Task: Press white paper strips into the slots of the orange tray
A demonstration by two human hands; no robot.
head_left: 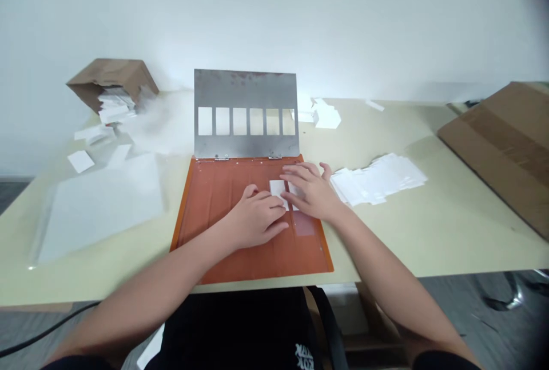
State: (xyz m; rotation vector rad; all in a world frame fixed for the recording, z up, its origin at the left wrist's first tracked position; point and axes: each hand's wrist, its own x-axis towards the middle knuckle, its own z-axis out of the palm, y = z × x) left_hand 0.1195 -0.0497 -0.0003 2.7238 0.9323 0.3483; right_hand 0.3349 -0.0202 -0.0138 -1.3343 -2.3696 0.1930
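Observation:
An orange board [214, 204] lies flat before me, with a grey metal plate [244, 87] hinged upright at its far edge; the plate has a row of several rectangular openings. Two white cards lie side by side on the board's right half. The left one of them, a white card [278, 188], has the fingertips of my left hand [256, 218] on its lower part. My right hand [312, 190] rests over the other card with its fingers spread. Below that hand, a pale pinkish rectangle [304, 225] shows on the board.
White cards [377, 178] lie fanned out right of the board. At the back left, a cardboard box [115, 72] on its side spills white pieces. A translucent sheet [103, 204] lies at the left, and a large cardboard box [501, 147] stands at the right.

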